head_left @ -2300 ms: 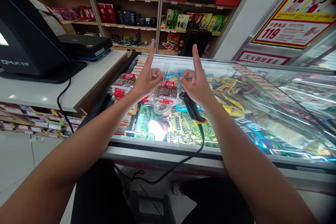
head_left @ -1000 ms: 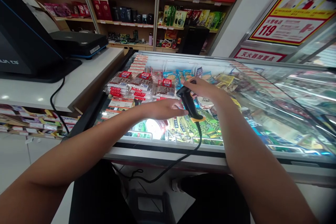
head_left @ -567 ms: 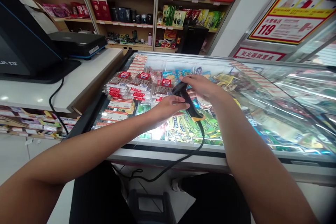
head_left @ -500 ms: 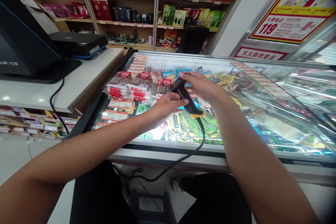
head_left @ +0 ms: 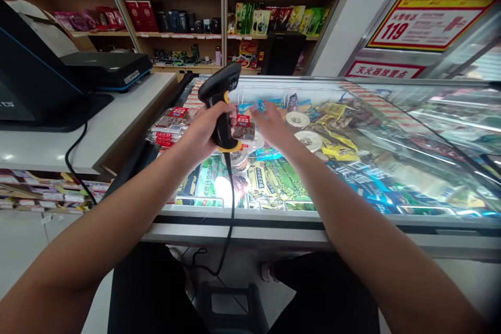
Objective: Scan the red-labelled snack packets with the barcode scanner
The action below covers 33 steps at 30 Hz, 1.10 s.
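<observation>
A black barcode scanner (head_left: 224, 128) with yellow trim stands upright above the freezer's glass top. Wrapped round its handle is my left hand (head_left: 207, 125), and a black cable hangs from the grip's lower end. To its right, my right hand (head_left: 274, 125) reaches forward with its fingers apart and slightly smeared, holding nothing. A red-labelled packet of brown food (head_left: 245, 129) lies between the two hands, partly covered by the scanner. More such packets (head_left: 170, 122) are piled left of my left hand.
Under the chest freezer's glass (head_left: 376, 141) lie frozen packs and round tubs (head_left: 309, 141). At left, a counter (head_left: 129, 109) carries a black scale (head_left: 109, 70) and a dark terminal (head_left: 35, 73). Shelves (head_left: 172, 36) of boxes stand behind. A dark stool (head_left: 230, 302) is between my legs.
The scanner has moved left and up and now stands upright in my left hand. My right hand has let go of it and shifted slightly left. The view has turned a little.
</observation>
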Available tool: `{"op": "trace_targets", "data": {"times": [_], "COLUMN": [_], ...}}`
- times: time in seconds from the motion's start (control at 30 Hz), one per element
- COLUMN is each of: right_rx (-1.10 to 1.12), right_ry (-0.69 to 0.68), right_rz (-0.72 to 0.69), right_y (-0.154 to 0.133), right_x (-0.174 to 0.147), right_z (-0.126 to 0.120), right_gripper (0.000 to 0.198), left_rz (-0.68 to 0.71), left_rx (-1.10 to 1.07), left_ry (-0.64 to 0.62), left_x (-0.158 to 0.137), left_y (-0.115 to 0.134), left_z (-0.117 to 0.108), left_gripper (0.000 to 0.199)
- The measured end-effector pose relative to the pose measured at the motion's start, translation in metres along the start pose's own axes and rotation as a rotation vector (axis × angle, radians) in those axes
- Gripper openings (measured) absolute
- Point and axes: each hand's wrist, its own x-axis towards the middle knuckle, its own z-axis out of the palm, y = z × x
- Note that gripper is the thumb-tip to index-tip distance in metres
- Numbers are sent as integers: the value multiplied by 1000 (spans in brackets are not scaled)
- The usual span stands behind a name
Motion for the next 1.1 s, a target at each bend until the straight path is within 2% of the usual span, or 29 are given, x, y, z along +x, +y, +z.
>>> {"op": "trace_targets", "data": {"times": [0.1,0.17,0.27,0.37,0.43,0.57,0.63,0.73,0.87,0.97,1.1], "right_rx": [-136,-152,-37,78,155,481,632,698,698,698,684], "right_ry": [-39,-50,-75,-68,-40,-58,-58,84,252,269,277], "right_rz": [112,114,126,164,207,187,174,179,143,110,109], "right_y": [13,19,25,28,27,21,20,23,28,31,33], "right_x": [3,6,11,14,15,14,16,21,28,31,35], "right_z": [9,11,12,11,9,4,0,-10,-21,-27,-32], "right_gripper": [86,93,103,107,99,41,24,21,21,22,25], "left_rz": [31,-8,-78,-147,-164,-143,-151,-171,-36,6,35], "left_rx": [29,79,151,127,106,77,77,148,324,416,512], "left_ry": [-2,34,101,137,150,80,34,-20,-178,-287,-306], "left_x": [3,7,13,16,18,17,13,4,-11,-19,-20], "left_y": [3,-2,-15,-27,-32,-33,-29,-22,-21,-26,-29], "left_z": [-5,-9,-14,-16,-16,-15,-12,-4,6,9,9], "left_gripper": [16,21,32,36,34,25,19,12,30,41,44]}}
